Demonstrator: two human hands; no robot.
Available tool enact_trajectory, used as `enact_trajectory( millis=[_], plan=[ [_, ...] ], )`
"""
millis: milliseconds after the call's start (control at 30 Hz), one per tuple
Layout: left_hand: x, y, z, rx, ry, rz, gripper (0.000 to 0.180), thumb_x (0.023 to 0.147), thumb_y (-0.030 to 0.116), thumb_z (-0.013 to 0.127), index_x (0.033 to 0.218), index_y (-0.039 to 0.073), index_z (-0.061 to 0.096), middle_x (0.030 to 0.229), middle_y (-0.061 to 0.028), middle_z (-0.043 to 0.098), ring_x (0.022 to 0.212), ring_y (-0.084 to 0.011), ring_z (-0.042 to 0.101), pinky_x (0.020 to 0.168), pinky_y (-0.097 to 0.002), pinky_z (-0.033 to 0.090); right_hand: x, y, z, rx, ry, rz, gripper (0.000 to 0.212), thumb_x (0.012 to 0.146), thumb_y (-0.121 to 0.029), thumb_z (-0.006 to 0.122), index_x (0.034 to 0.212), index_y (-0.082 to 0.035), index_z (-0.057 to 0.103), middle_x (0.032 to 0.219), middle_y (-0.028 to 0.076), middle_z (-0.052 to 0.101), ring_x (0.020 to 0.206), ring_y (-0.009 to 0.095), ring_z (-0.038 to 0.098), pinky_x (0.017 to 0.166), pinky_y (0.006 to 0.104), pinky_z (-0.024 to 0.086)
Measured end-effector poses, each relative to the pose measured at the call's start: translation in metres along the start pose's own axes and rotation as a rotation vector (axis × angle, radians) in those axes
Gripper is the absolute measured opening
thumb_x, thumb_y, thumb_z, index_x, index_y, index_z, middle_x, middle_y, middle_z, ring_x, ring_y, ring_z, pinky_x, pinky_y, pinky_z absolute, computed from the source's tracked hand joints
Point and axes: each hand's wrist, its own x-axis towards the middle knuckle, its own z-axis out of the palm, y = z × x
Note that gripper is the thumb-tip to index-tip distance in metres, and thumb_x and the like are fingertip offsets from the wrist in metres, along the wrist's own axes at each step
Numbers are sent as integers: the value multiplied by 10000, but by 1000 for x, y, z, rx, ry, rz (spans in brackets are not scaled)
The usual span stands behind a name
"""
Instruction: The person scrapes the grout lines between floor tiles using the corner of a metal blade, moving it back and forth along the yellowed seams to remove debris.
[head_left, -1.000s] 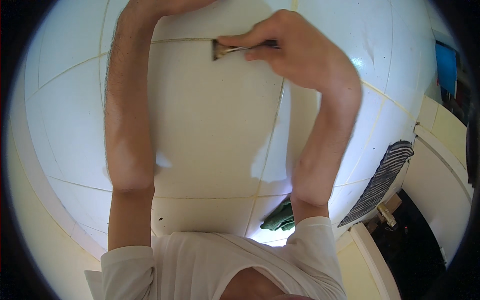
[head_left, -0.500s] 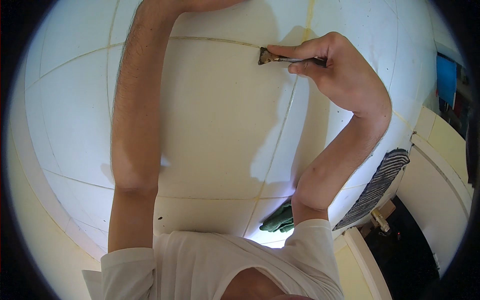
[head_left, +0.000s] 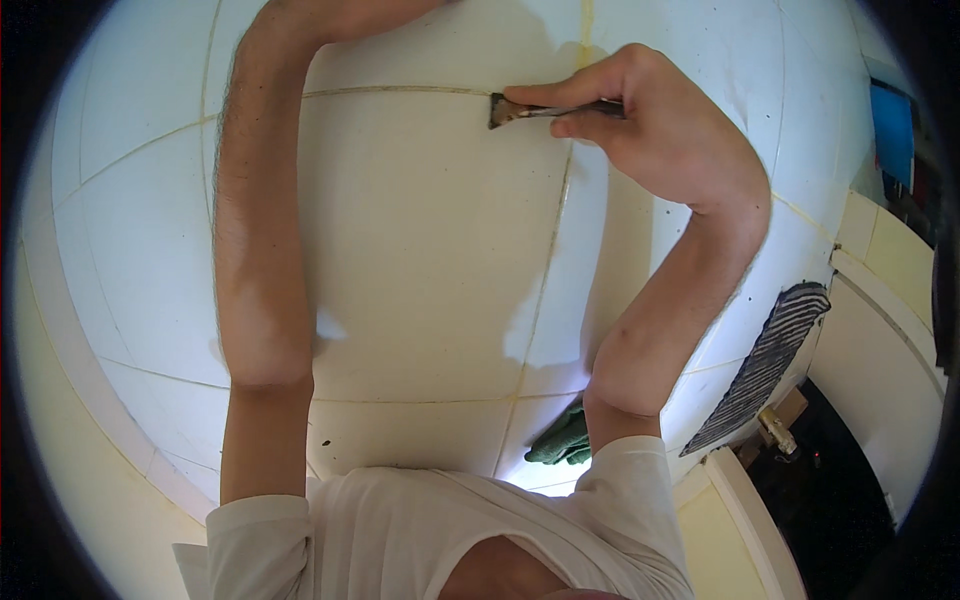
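white tiles (head_left: 420,250), green glove (head_left: 562,445), black-and-white striped mat (head_left: 765,365), white shirt (head_left: 420,530)

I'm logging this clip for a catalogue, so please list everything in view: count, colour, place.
scraper: one, dark metal blade, on the horizontal grout line near the top, held by the right hand
tiles: many, white, filling the surface under the arms
grout lines: several, tan to dark, between the tiles
green cloth: one, green, low centre beside the right elbow
striped mat: one, black and white, right side
shirt: one, white, bottom edge
left hand: out of view past the top edge; only the forearm shows
right hand: one, top right, gripping the scraper
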Motion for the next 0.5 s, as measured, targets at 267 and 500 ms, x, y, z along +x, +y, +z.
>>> enact_trajectory(
  millis=[267,500],
  plan=[
    [-8,-6,-6,6,14,6,775,989,309,450,1667,120,125,1745,-86,112,1611,-288,7,1264,-618,-52,-11,-4,-4,-16,45,39,309,894,46,667,1165,-56,772,717,170,631,640,145,483,659,321,478],
    [-1,-11,0,-33,13,46,776,987,305,444,1666,111,120,1745,-85,110,1612,-285,14,1265,-625,-40,-5,-9,-3,-7,65,-10,307,899,55,671,1177,-36,766,836,159,720,707,147,556,716,306,500]
  ],
)
